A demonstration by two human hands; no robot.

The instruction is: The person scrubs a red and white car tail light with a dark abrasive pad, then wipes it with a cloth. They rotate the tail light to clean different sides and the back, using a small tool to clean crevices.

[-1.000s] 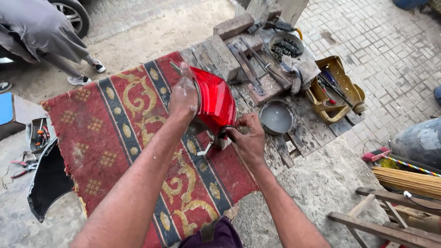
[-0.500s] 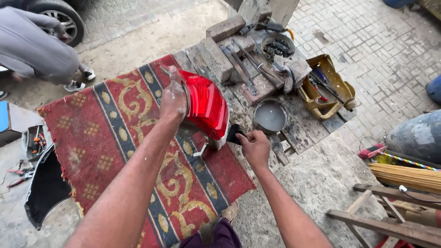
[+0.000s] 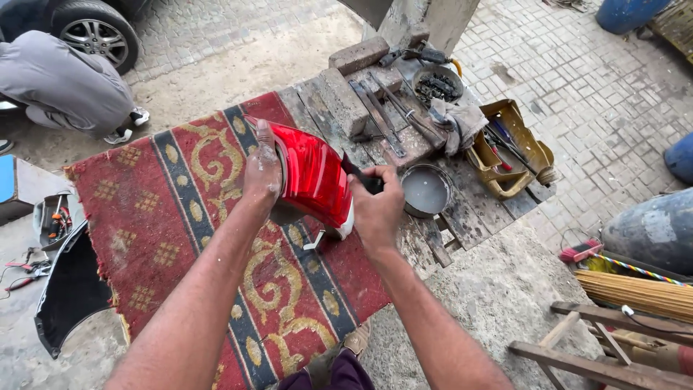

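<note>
Head view shows one red tail lamp (image 3: 312, 175) held tilted above the patterned red rug (image 3: 166, 238), near the rug's far edge beside the low wooden tabletop (image 3: 462, 217). Compared with the picture a second ago, the lamp is raised and turned more on edge, and the right hand (image 3: 377, 209) is moved from the lamp's lower bracket up to its right side. The left hand (image 3: 261, 170) is laid flat against the lamp's left edge, its grip spread wide and steadying; the right hand's grip is closed on a dark tool (image 3: 364, 178) pressed at the lamp. The work appears shifted to another part of the lamp. Counted: one lamp, one rug, one round metal bowl (image 3: 426, 190), one yellow tool tray (image 3: 509, 148), one crouching person (image 3: 65, 83).
</note>
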